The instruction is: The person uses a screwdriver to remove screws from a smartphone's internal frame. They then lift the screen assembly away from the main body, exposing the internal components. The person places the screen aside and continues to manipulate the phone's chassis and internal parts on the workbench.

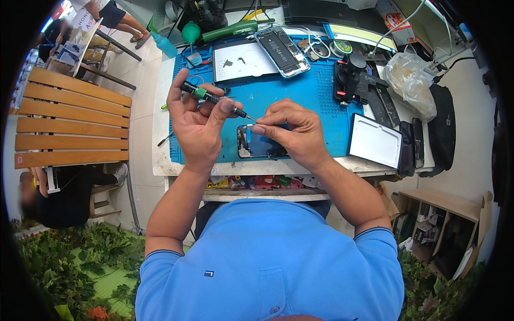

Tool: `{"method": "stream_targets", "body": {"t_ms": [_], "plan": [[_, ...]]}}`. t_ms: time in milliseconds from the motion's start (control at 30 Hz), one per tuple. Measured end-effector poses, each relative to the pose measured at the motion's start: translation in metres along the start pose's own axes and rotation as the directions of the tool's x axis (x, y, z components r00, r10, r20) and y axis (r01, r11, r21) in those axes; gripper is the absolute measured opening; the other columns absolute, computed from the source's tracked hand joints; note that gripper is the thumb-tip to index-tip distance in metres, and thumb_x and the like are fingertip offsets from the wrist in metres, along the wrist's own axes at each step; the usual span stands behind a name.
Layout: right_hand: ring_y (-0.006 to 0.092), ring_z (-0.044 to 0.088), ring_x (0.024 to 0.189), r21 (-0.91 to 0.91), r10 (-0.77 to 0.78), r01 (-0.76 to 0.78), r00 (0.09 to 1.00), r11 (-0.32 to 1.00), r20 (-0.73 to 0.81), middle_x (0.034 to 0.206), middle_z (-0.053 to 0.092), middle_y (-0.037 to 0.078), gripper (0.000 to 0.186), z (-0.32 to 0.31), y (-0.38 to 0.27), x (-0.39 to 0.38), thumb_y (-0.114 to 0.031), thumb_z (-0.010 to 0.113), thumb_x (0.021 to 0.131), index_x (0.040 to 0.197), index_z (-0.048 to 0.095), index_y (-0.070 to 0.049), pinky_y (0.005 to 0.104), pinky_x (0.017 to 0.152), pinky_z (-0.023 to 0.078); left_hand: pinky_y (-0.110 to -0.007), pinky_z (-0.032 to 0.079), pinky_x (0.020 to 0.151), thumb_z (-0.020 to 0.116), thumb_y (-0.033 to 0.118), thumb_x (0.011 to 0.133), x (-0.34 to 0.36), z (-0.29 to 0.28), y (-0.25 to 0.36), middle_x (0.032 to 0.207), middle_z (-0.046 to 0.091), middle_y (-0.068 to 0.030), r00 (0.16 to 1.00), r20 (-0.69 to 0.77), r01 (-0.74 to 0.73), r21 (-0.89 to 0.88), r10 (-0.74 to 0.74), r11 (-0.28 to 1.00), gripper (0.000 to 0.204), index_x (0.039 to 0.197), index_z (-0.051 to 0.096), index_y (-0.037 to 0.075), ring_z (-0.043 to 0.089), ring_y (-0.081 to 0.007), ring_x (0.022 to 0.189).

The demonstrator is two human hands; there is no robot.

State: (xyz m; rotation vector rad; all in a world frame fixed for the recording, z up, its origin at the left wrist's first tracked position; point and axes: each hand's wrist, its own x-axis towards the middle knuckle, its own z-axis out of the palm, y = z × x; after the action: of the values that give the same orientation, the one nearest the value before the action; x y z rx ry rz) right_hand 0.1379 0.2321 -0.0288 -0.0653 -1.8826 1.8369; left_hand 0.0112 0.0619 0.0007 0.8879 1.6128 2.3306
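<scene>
A slim black screwdriver (214,98) with a green band lies across the fingers of my left hand (198,131), held by the thumb and slanting down to the right. Its thin tip meets the pinched thumb and forefinger of my right hand (301,134). Whether those fingers grip the tip or something tiny at it is too small to tell. Just below both hands, a dark phone screen part (261,147) lies on the blue work mat (262,99), partly covered by my right hand. Farther back rests an opened phone (281,52) with a blue frame, its battery showing.
Left of the opened phone lies a white pad (243,63) with small dark parts. A black clamp-like holder (350,80) and a white open box (375,140) stand right, near a plastic bag (409,83). A green blower bulb (191,33) is at the back left. People appear far left.
</scene>
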Motion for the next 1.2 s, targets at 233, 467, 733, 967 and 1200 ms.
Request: {"method": "stream_targets", "body": {"t_ms": [233, 467, 733, 967, 1200], "plan": [[0.0158, 0.073, 0.096, -0.011, 0.022, -0.022, 1.0, 1.0, 0.015, 0.096, 0.082, 0.006, 0.016, -0.002, -0.001, 0.0, -0.013, 0.098, 0.087, 0.1, 0.09, -0.009, 0.0325, 0.083, 0.057, -0.035, 0.073, 0.085, 0.077, -0.003, 0.104, -0.004, 0.001, 0.004, 0.126, 0.068, -0.0163, 0.995, 0.061, -0.082, 0.04, 0.08, 0.996, 0.09, 0.172, 0.021, 0.011, 0.082, -0.0239, 0.1], [0.0213, 0.072, 0.1, -0.375, -0.073, 0.099, 0.994, 0.922, 0.082, 0.109, 0.08, 0.009, 0.043, -0.001, -0.004, -0.001, -0.019, 0.102, 0.079, 0.117, 0.086, -0.007, 0.0357, 0.087, 0.057, -0.033, 0.071, 0.087, 0.078, -0.002, 0.104, -0.001, -0.006, -0.002, 0.124, 0.069, -0.0149, 0.997, 0.023, -0.082, 0.056, 0.08, 0.995, 0.091, 0.172, 0.021, 0.013, 0.08, -0.02, 0.1], [0.0268, 0.063, 0.111, -0.644, -0.075, 0.276, 0.944, 0.713, 0.322, 0.111, 0.073, 0.008, 0.043, -0.002, 0.001, -0.004, -0.04, 0.096, 0.084, 0.11, 0.087, -0.007, 0.0433, 0.098, 0.045, -0.03, 0.068, 0.082, 0.085, -0.003, 0.098, -0.004, -0.035, -0.035, 0.116, 0.071, -0.014, 0.85, 0.382, -0.512, 0.442, 0.362, 0.736, 0.09, 0.17, 0.031, 0.007, 0.076, -0.0158, 0.099], [0.0269, 0.062, 0.111, -0.66, -0.063, 0.314, 0.925, 0.682, 0.375, 0.111, 0.07, 0.007, 0.038, -0.001, -0.006, -0.004, -0.036, 0.093, 0.086, 0.114, 0.088, -0.011, 0.0433, 0.099, 0.045, -0.029, 0.067, 0.077, 0.087, -0.002, 0.098, -0.003, -0.041, -0.048, 0.115, 0.071, -0.0141, 0.809, 0.417, -0.573, 0.398, 0.415, 0.716, 0.088, 0.168, 0.034, 0.005, 0.075, -0.0165, 0.094], [0.0268, 0.062, 0.113, -0.672, -0.062, 0.329, 0.919, 0.663, 0.389, 0.111, 0.069, 0.007, 0.038, 0.0, -0.007, -0.004, -0.034, 0.093, 0.087, 0.116, 0.088, -0.011, 0.0437, 0.1, 0.044, -0.029, 0.068, 0.077, 0.086, 0.0, 0.099, -0.003, -0.04, -0.047, 0.117, 0.071, -0.0144, 0.82, 0.417, -0.556, 0.421, 0.391, 0.717, 0.084, 0.166, 0.037, 0.003, 0.075, -0.0161, 0.095]]}}
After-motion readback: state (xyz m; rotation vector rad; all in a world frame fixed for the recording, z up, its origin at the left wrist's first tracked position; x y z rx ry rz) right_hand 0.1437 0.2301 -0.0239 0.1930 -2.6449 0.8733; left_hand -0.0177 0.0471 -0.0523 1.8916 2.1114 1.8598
